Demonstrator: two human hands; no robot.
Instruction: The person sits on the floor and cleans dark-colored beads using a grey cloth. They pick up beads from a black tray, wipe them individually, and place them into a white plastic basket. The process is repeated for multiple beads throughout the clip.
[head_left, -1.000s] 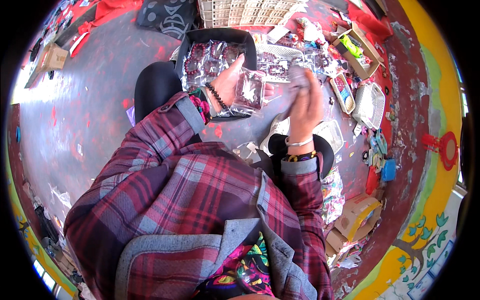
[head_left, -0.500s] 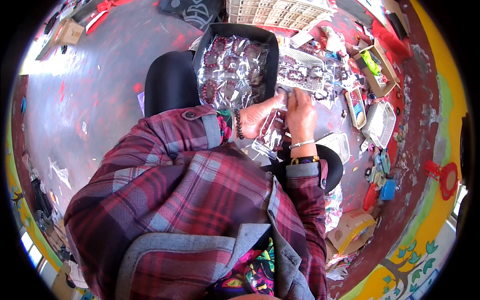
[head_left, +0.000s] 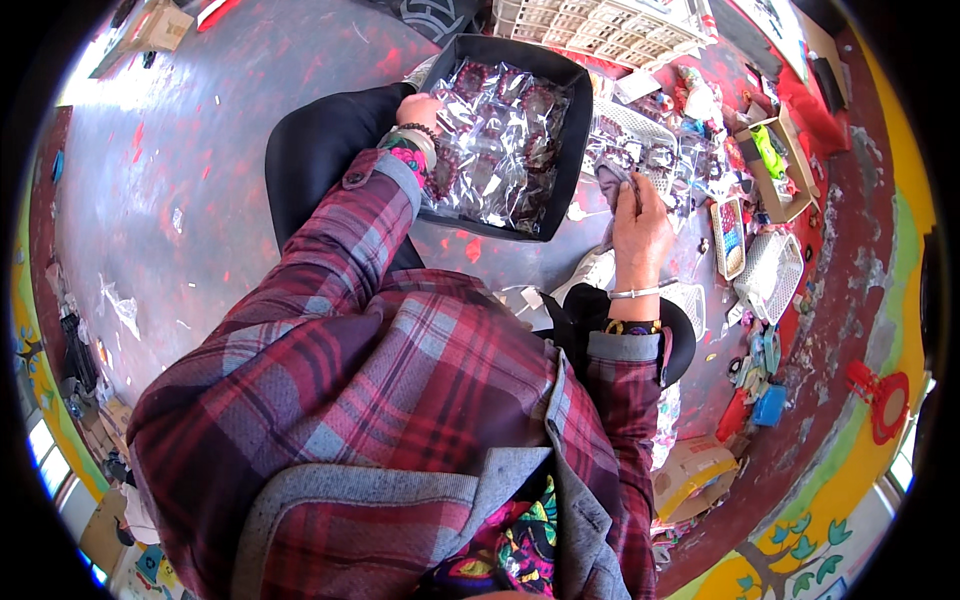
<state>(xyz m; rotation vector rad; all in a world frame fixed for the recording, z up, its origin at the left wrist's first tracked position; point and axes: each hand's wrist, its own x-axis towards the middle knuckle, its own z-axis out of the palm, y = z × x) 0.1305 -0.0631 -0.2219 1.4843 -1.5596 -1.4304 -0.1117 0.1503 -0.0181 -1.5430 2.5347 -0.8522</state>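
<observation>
L hand (head_left: 420, 108) at 11 o'clock, fingers resting on clear packets (head_left: 500, 150) in black tray (head_left: 574, 150); grip unclear. R hand (head_left: 640, 225) at 1 o'clock pinches gray item (head_left: 610, 180) beside tray. Advice: keep pinch firm, steady tray w/ L.

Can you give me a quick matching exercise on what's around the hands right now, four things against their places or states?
Things:
1. left hand
2. right hand
3. black tray
4. white slotted basket

Places or states:
A. full of shiny clear packets
B. on the floor to the right, beyond the right hand
C. at the near left corner of the tray
D. pinching a small clear packet just right of the tray

Pairs: 1-C, 2-D, 3-A, 4-B
</observation>
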